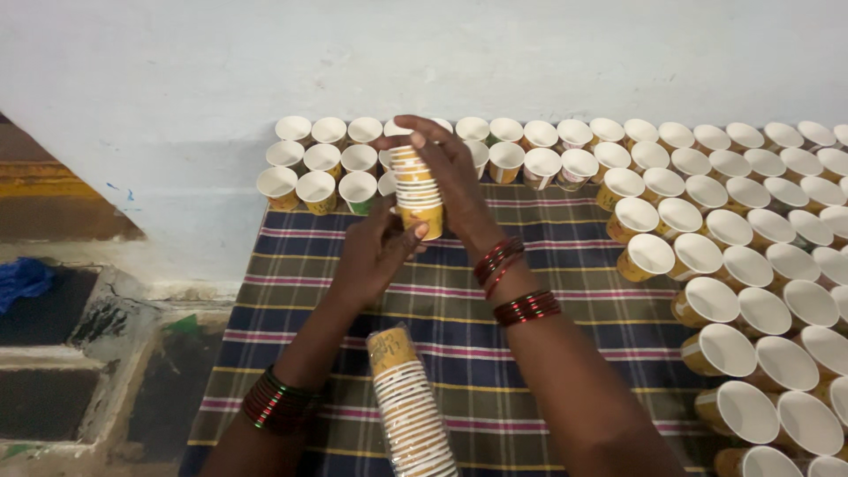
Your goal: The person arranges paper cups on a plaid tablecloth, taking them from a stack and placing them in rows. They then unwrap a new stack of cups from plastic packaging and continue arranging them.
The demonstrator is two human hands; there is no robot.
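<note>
A short stack of yellow-and-white paper cups (417, 189) is held upright over the plaid cloth (291, 291). My right hand (450, 172) wraps around the stack from the top and side. My left hand (375, 252) pinches the bottom cup of that stack from below. Both wrists wear red and green bangles. A longer stack of cups in a clear plastic sleeve (408, 402) lies between my forearms on the cloth.
Several single paper cups (322, 172) stand in rows along the white wall (424, 53), and many more (751, 300) fill the right side of the cloth. Left of the cloth are dark stone steps (62, 353) and a blue rag (22, 278).
</note>
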